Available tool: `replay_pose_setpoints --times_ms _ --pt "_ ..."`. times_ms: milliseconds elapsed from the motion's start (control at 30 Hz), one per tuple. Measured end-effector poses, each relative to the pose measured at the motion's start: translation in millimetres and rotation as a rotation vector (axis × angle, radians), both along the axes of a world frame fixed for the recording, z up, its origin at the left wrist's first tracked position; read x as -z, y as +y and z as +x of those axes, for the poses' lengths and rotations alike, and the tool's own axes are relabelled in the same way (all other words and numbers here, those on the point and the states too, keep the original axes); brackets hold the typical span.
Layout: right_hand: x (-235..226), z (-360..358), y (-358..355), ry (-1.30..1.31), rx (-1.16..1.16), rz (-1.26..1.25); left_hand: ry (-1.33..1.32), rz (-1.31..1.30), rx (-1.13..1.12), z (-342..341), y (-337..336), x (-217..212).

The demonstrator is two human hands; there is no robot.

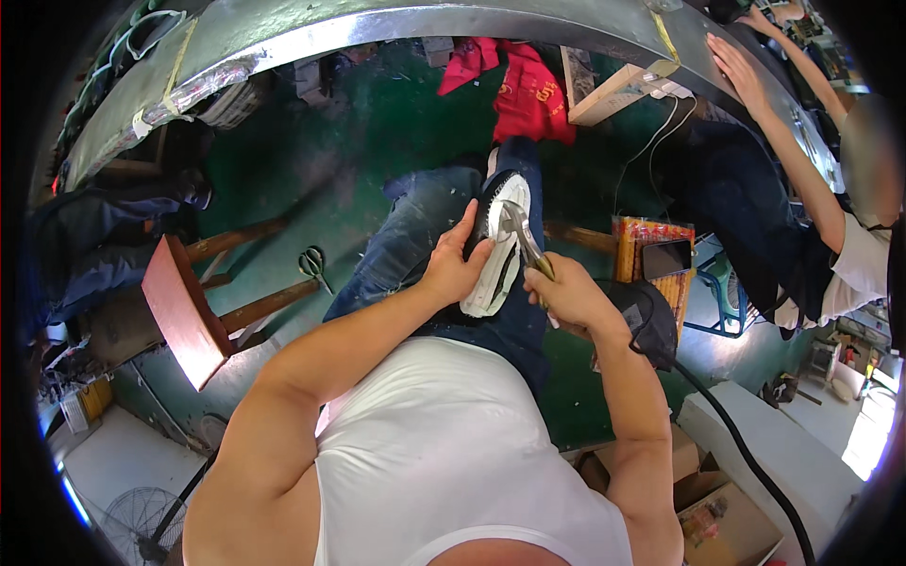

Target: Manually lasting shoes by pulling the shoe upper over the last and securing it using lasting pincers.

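Note:
A shoe (pixel 488 289) rests on my lap over my blue jeans, its pale underside facing up and its dark upper edge turned in around the rim. Along its left side my left hand (pixel 455 262) grips it, thumb on the underside and fingers at the dark edge. My right hand (pixel 570 291) is closed round the handles of metal pincers (pixel 525 238). The pincers' head lies against the front half of the underside; whether the jaws pinch any material I cannot make out.
A long metal-topped bench (pixel 311 30) curves across the far side. Scissors (pixel 313 266) lie near a wooden stool (pixel 189 307) at left. Red cloth (pixel 528 94) hangs ahead. At right are a phone (pixel 666 259) on a beaded seat, a black hose (pixel 727 429) and a co-worker's hand (pixel 741 71).

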State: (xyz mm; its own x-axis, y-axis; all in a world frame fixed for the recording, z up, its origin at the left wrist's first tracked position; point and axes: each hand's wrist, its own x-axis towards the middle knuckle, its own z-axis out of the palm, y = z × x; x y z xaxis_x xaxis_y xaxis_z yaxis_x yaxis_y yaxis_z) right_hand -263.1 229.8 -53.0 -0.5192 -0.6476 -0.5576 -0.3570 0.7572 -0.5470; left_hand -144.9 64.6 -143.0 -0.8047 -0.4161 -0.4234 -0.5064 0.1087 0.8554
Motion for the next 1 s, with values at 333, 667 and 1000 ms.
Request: replay_pose_setpoints --times_ms 333,667,1000 --pt "48 -20 30 -1.215 0.521 -0.347 0.068 -0.457 0.325 -8 -8 -33" --pt "12 -32 -21 -0.194 0.091 -0.112 0.112 -0.463 0.406 -3 -8 -26" --pt "16 -24 -15 0.004 -0.038 -0.169 -0.014 -0.361 0.291 2 -1 -24"
